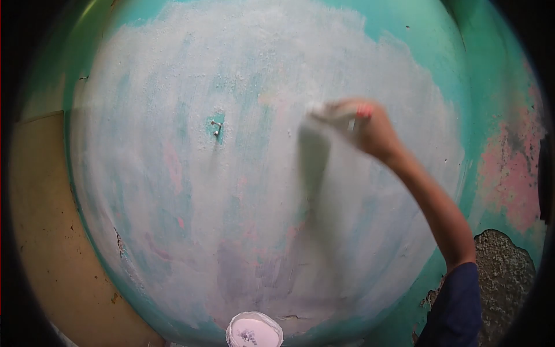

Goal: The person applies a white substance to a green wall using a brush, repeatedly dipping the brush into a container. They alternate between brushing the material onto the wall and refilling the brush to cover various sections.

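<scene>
My right hand (367, 127) is raised against the wall (248, 185), blurred by motion, with its fingers wrapped round a paintbrush (319, 111). The pale end of the brush points left, right at the wall surface. A reddish patch shows among the fingers. Thin, streaky white paint covers most of the wall in front of me, with turquoise and pink showing through. Down at the bottom centre stands a round tub of white paint (254, 331). My left hand is out of view.
A small metal hook (217, 128) sticks out of the wall left of centre. At the left leans a tan board (52, 231). The right-hand wall (511, 168) has peeling pink patches, and bare rough plaster (504, 277) lies beside my sleeve.
</scene>
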A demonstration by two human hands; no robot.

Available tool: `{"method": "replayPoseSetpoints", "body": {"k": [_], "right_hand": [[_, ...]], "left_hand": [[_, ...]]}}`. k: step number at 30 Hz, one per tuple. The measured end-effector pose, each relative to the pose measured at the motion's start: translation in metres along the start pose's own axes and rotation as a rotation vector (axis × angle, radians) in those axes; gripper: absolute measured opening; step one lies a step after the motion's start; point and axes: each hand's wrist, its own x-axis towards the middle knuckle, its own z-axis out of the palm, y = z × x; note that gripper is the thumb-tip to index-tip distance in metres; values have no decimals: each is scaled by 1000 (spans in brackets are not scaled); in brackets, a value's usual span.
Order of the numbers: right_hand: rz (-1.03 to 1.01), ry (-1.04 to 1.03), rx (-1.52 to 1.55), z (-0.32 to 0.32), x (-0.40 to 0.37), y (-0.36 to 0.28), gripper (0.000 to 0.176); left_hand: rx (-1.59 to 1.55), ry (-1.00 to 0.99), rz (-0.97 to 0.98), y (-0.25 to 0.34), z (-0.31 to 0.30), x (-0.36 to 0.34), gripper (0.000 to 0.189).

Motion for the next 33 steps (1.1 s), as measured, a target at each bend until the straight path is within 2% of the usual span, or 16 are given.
{"method": "replayPoseSetpoints", "body": {"k": [1,2,4,5,7,12,14,17,18,20,21,23,25,28,31,33], "right_hand": [[-32,119,-100,-2,14,12,13],[-24,114,-91,-5,19,7,13],[-72,114,-384,-6,25,-3,18],[-180,95,-476,10,9,-4,23],[-223,81,-562,40,-36,-30,24],[-247,-14,-374,99,-191,-112,23],[-196,-185,-275,104,-230,-139,25],[-68,-317,-1,102,-237,-138,24],[70,-448,124,92,-225,-128,24],[103,-369,134,88,-192,-89,24],[44,-257,116,71,-161,-75,23],[128,6,149,53,-119,-51,22],[135,51,-59,36,-86,-49,28],[-14,97,-180,44,-101,-57,32],[-139,5,-247,92,-180,-94,37],[-68,-64,-189,115,-237,-138,34]], "left_hand": [[-38,-85,19,-2,-5,6,59],[-76,-170,38,0,-8,8,59],[-106,-150,18,4,-3,1,57],[-141,-139,5,6,-2,-2,54],[-117,-127,-3,4,-10,0,53],[-38,-105,-6,1,-31,1,48],[-6,-103,-5,-1,-38,4,46],[46,-102,1,-2,-48,9,44],[65,-104,3,-1,-51,11,43],[100,-106,5,0,-56,13,41],[118,-105,5,0,-59,14,41],[154,-101,4,-1,-66,13,40],[190,-94,1,1,-72,10,38],[214,-97,-9,2,-78,3,39],[219,-139,-24,2,-83,-3,42],[223,-146,-35,2,-86,-7,43]]}}
